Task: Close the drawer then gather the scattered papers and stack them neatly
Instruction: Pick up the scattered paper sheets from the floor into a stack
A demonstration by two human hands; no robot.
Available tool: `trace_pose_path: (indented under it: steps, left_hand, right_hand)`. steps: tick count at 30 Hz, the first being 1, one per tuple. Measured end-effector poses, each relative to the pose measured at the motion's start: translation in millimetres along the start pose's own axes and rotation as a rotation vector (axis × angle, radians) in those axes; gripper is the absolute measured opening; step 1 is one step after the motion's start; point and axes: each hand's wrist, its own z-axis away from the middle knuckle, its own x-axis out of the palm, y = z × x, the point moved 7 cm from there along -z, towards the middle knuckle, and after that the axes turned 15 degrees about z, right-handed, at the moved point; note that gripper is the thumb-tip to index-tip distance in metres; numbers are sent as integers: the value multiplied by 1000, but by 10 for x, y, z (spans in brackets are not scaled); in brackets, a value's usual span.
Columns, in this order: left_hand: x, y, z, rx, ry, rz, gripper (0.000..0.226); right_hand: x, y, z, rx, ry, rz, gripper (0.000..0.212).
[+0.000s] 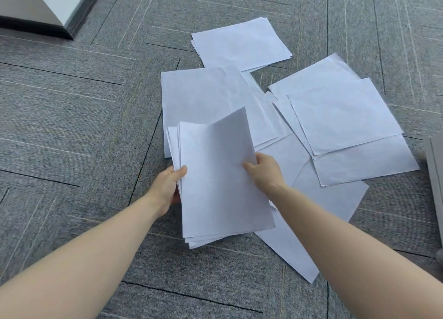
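Head view, what I can log. Floor: grey carpet tiles [72, 127] with thin line pattern. Held bundle: a sheaf of white sheets [215, 187], edges uneven, top sheet curling up at its far corner. My left hand [167, 187] grips the sheaf's left edge, thumb on top. My right hand [266, 170] pinches its right edge, thumb on the top sheet. Loose papers [345, 117] lie flat on the carpet beyond and to the right, overlapping one another; one small pile [242, 43] sits farthest away. Top left: the base of a white and grey cabinet [36, 9]. Right edge: a grey panel [436, 170], mostly cut off.
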Motion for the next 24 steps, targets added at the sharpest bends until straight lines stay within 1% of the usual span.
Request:
trace_pose_path:
  steps: [2,5,7,9,11,13,17,21,22,23,24]
  left_hand:
    - [-13,-3,-1,6,4,-68,16]
    - [-118,-20,-59,24,69,-136,27]
    - [-221,18,-103,40,128,-135,22]
    - [-346,103,-145,65,194,-97,18]
    - [-466,205,-175,110,253,-28,20]
    - [-564,279,-182,152,316,40,22]
    - [-708,324,-184,181,420,95,22]
    - [-780,328,-217,197,474,102,18]
    - [-780,322,-220,192,481,102,17]
    - [-778,311,-227,185,486,103,16]
    - [-775,303,-230,181,490,108,14]
  right_hand:
    - [124,-42,-4,-14,-48,-17,18]
    - [249,-68,-50,-17,-119,-2,29]
    - [198,-75,-130,-15,-84,83,30]
    - [58,-83,-245,1,0,184,30]
    - [-74,-154,-365,-1,60,296,39]
    - [-129,-280,-488,-14,90,384,46]
    - [-61,-572,-677,-8,134,556,45]
    - [8,-720,-769,134,142,580,68]
    - [48,-749,-787,153,130,591,70]
    - [94,-769,-809,165,118,605,67]
    - [138,-786,-830,170,112,612,59]
